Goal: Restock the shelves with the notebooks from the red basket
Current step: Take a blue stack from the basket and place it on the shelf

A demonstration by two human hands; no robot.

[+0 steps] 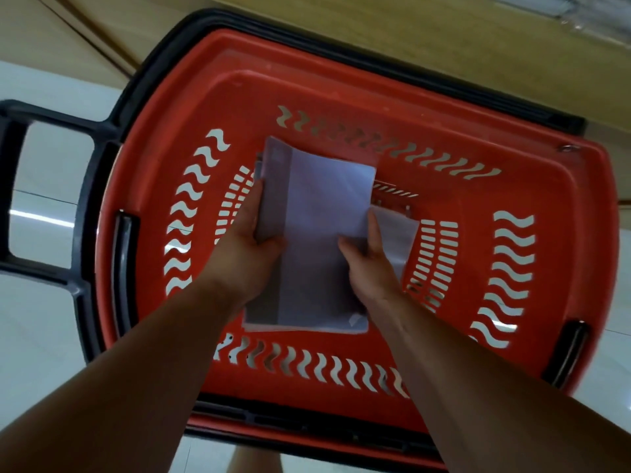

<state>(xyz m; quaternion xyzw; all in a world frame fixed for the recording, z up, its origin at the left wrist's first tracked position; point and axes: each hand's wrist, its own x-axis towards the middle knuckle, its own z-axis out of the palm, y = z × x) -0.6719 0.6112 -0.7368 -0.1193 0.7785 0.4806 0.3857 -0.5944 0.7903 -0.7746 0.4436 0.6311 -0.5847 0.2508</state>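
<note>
**Notebooks (324, 206) gripped in the basket (341, 80)**

The stack is inside the red walls. Left hand (249, 240) curls round its left edge. Right hand (368, 268) pinches its right edge, thumb on top. Another notebook (399, 233) lies just right of it.

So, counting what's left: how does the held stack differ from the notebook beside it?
Left hand and right hand grip the held stack; the other notebook lies in the red basket. The held stack is mostly visible; the other notebook is partly hidden. Both look pale.
</note>
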